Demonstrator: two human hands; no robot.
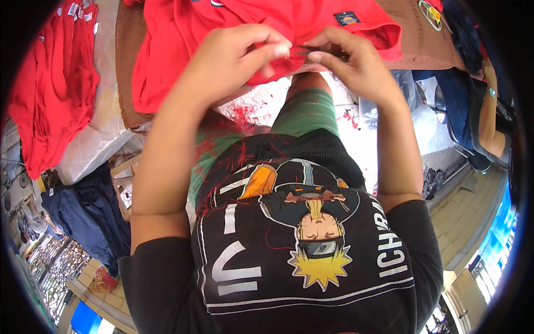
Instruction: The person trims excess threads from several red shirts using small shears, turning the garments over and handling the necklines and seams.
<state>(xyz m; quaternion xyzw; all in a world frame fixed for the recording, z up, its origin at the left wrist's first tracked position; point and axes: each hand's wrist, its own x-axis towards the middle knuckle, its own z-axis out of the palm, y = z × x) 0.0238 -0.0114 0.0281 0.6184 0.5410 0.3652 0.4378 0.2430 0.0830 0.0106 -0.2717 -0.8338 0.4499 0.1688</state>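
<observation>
A red garment (222, 16) with a dark label patch (347, 19) lies spread over the near edge of the brown-covered table. My left hand (236, 58) is closed in a pinch at the garment's near edge; motion blurs the fingertips a little. Between the thumb and fingers of my right hand (359, 64) sits a small pair of dark thread snips (328, 52), mostly hidden by the fingers. Their tips point left, close to my left fingertips. Loose red threads (245, 117) cling to my shorts and shirt below.
Several red garments (55, 83) hang in a pile over a plastic-wrapped surface at the left. Dark blue cloth (92, 209) lies below them. A yellowish cord (431, 14) rests at the table's far right. Another person's arm (489, 111) shows at the right edge.
</observation>
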